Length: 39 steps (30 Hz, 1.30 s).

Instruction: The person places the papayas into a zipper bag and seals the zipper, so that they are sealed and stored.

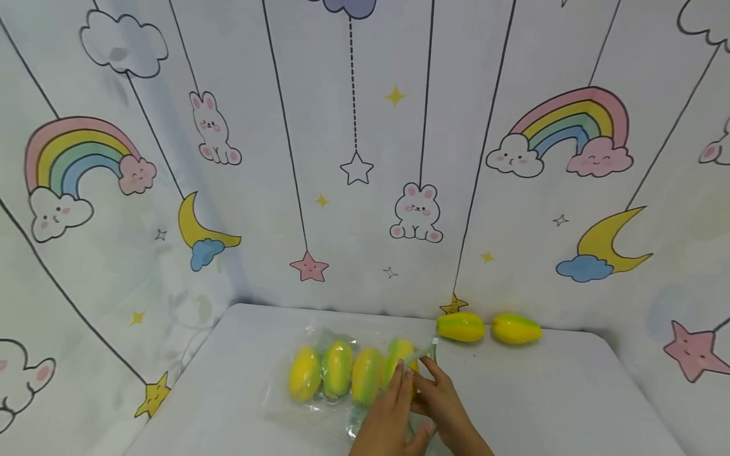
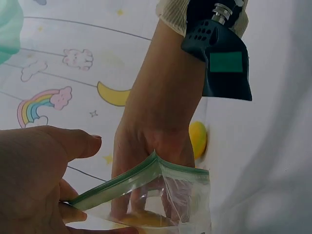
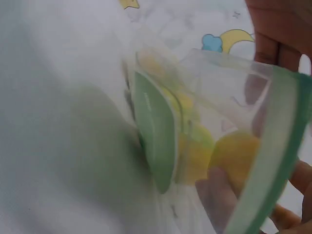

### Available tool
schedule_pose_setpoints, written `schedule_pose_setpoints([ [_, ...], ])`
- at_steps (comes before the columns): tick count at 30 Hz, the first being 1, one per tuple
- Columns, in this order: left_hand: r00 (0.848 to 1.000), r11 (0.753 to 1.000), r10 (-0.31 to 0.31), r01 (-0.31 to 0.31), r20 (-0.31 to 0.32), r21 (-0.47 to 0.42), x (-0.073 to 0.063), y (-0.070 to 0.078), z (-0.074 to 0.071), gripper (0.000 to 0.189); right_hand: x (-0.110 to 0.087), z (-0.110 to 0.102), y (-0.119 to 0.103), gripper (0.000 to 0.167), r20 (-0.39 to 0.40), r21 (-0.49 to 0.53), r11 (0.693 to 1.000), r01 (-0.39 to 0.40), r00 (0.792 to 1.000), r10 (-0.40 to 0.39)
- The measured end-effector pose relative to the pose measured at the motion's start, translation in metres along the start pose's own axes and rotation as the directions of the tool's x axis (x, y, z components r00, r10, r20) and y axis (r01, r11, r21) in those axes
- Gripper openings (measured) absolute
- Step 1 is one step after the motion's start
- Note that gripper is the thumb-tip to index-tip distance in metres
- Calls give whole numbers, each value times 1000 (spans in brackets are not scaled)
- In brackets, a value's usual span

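Looked evenly bright in head view; glinted on plastic bag (image 1: 319, 413), inward from left edge of tabletop (image 1: 570, 396). Looked dimmer, hazily blurred in right wrist view, with soft shadow across tabletop.

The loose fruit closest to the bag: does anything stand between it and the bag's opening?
Partly: the right hand is at the opening of the bag, with the left hand beside it. Nothing else visible blocks the loose fruit.
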<state>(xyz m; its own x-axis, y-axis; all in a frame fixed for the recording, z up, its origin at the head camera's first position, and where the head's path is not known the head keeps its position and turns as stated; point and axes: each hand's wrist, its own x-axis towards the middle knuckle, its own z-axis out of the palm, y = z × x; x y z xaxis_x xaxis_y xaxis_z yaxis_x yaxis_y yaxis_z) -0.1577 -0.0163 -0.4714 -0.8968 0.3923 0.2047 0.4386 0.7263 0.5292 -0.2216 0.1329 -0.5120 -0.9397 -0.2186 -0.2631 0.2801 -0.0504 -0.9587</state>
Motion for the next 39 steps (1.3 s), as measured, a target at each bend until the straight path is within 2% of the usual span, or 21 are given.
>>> schedule_pose_setpoints([
  [5, 1000, 1000, 7, -7, 9, 18, -1, -2, 3, 80, 6, 6, 10, 89, -9, -107, 994, 19, 1000, -21],
  [8, 1000, 1000, 19, -19, -3, 22, -2, -3, 4, 80, 6, 9, 15, 91, 44, -121, 991, 51, 998, -46],
  [11, 998, 998, 58, -57, -31, 25, -3, -4, 5, 78, 5, 10, 18, 90, 74, -132, 989, 68, 996, -59],
  [13, 997, 998, 65, -65, -35, 24, -3, -4, 6, 78, 4, 11, 19, 86, 46, -156, 985, 72, 997, -66],
  [15, 998, 998, 61, -61, -29, 21, -2, -4, 7, 78, 4, 12, 19, 79, -14, -212, 974, 74, 997, -79],
  [18, 999, 999, 40, -40, -13, 7, -2, -2, 8, 78, 4, 13, 21, 65, -122, -319, 946, 60, 987, -104],
  [21, 999, 999, 32, -32, -14, 14, -2, -1, 10, 79, 7, 14, 26, 50, -196, -416, 908, 43, 971, -136],
  [24, 999, 999, 32, -31, -23, 29, -2, -1, 12, 78, 10, 13, 31, 34, -226, -502, 863, 55, 955, -192],
  [27, 999, 999, 28, -27, -23, 40, -1, -2, 12, 78, 13, 9, 34, 25, -200, -556, 827, 87, 951, -234],
  [30, 1000, 999, 10, -9, -12, 30, -1, -4, 12, 78, 14, 0, 34, 24, -154, -527, 843, 108, 963, -220],
  [32, 1000, 1000, -4, 4, 2, 24, -1, -6, 12, 78, 13, -7, 27, 24, -185, -498, 861, 103, 957, -222],
  [33, 1000, 1000, -10, 10, 5, 22, -1, -6, 12, 78, 14, -12, 22, 23, -225, -478, 873, 96, 948, -227],
  [34, 1000, 1000, -21, 21, 13, 18, -1, -7, 12, 79, 15, -18, 17, 22, -278, -475, 875, 89, 929, -245],
  [36, 999, 999, -34, 33, 20, 18, -2, -7, 14, 79, 17, -30, 5, 18, -391, -508, 856, 99, 858, -332],
  [38, 999, 999, -49, 48, 23, 26, -2, -7, 15, 80, 25, -46, -6, 17, -439, -581, 804, 123, 785, -438],
  [39, 998, 998, -56, 55, 22, 27, -2, -7, 16, 80, 31, -54, -11, 18, -429, -625, 770, 132, 766, -479],
])
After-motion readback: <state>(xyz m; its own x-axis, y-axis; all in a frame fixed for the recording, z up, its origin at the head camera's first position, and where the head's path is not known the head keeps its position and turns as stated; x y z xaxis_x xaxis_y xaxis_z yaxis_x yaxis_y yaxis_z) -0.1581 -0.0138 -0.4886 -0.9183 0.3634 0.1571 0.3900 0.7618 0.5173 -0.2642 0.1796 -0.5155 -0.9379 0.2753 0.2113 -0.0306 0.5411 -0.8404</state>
